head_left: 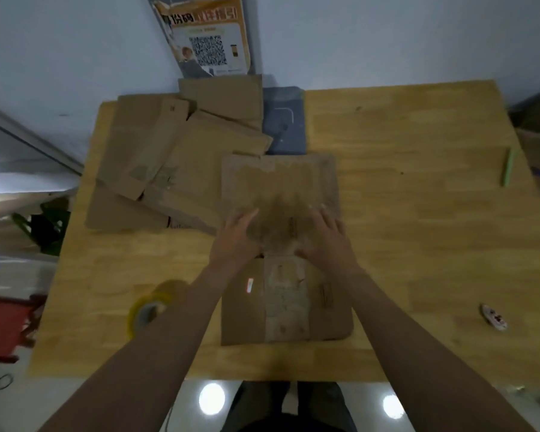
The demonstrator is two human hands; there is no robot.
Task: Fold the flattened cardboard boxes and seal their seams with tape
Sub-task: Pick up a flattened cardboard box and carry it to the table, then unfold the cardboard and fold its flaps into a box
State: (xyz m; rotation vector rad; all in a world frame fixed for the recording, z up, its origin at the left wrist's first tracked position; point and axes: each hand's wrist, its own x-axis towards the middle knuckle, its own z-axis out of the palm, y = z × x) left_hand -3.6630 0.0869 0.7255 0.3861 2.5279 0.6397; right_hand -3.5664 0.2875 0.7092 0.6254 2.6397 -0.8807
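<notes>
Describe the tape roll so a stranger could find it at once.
Start at the wooden table, near its front left corner. The tape roll sits beside the left forearm: a yellowish ring, the only round thing near the flat cardboard.

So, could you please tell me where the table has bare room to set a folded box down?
The widest bare patch is the right half of the table, between the flattened box in the middle and the green pen and small white object. A narrower strip lies between the cardboard pile and the tape roll. The far left is crowded.
</notes>
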